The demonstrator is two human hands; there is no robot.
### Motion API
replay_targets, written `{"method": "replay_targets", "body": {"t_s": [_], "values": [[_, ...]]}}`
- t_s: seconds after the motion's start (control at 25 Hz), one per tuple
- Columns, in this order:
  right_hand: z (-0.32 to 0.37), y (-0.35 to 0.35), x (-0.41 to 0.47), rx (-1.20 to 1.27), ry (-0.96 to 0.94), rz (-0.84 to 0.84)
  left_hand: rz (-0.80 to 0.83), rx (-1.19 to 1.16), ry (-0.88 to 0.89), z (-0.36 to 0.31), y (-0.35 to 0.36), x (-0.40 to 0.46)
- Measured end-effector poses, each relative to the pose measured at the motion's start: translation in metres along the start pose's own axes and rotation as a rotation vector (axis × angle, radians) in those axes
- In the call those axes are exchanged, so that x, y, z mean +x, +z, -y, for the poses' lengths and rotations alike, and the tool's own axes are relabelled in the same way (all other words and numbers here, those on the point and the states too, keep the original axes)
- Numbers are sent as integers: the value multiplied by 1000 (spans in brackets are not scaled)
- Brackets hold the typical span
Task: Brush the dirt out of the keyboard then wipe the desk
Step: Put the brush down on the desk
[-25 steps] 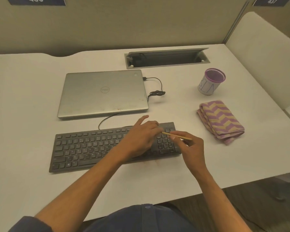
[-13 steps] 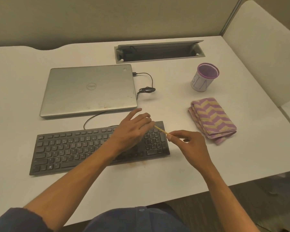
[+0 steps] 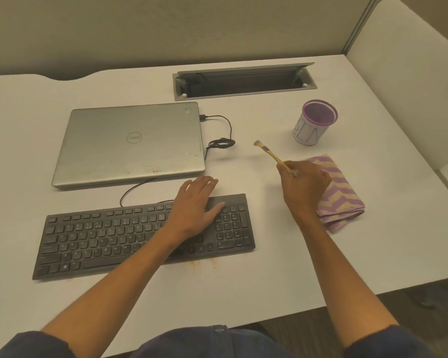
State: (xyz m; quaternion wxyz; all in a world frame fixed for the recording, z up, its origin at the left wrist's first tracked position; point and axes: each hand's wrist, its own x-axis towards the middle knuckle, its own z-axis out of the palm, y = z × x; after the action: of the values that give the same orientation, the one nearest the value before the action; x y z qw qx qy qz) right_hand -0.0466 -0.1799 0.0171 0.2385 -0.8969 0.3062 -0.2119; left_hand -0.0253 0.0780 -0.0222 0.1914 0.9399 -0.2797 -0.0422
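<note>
The right hand (image 3: pixel 304 184) pinches the thin handle of a small brush (image 3: pixel 270 155), bristles lifted clear and pointing far-left, over bare desk (image 3: pixel 373 254) beyond the keyboard's (image 3: pixel 140 239) far right corner. The left hand (image 3: pixel 195 205) lies flat, fingers straight and a little spread, pressing the keys just left of the number pad. To brush well, I'd say keep that palm steadying the board and sweep short strokes along the key rows, toward one edge. The folded cloth (image 3: pixel 342 200) waits under the right wrist; brown stains (image 3: pixel 202 263) sit at the keyboard's near edge.
</note>
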Motion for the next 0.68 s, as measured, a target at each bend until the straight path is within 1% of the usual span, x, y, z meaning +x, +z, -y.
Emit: {"method": "replay_targets", "body": {"t_s": [0.12,0.24,0.4,0.68], "values": [[5,19,19,-35,25,-14,-31,-86,-36,0,3,-3],[15,32,32,-135,44,1,-62,-138,-48,0,4,-4],[23,44,45,-278,64,50,-101,-160,-44,-3,4,-7],[26,56,48,-338,74,102,-115,-146,-29,7,4,-12]]}}
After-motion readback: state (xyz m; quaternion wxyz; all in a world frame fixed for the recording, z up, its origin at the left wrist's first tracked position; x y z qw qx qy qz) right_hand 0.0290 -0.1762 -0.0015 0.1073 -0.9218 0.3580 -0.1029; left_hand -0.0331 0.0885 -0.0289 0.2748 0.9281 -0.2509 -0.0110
